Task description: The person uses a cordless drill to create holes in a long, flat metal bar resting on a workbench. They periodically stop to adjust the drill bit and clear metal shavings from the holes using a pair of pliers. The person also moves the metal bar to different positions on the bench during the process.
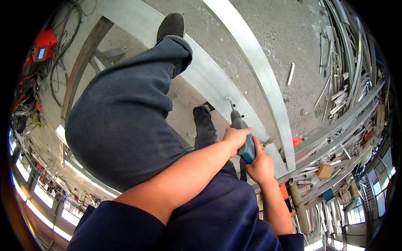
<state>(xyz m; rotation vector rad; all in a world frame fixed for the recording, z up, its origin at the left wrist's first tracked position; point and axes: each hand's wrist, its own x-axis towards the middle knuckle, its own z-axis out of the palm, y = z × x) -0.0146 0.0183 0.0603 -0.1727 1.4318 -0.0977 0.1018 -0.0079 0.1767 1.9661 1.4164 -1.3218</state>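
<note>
Both my hands are closed around a blue and dark grey power drill (248, 151). My left hand (237, 138) wraps the body behind the chuck, and my right hand (260, 164) grips the rear end. The drill's thin bit points away from me at a wide, flat silver metal beam (209, 77). Its tip is at or just above the beam's face; I cannot tell whether it has entered the metal. A few small dark holes are in the beam close to the bit. My left shoe (171, 26) rests on the far part of this beam.
A second pale metal beam (255, 58) curves past on the right. Long metal profiles and offcuts (341, 98) are piled at the far right, near a small cardboard box (325, 171). On the left stand a red machine with a screen (44, 45) and tangled cables.
</note>
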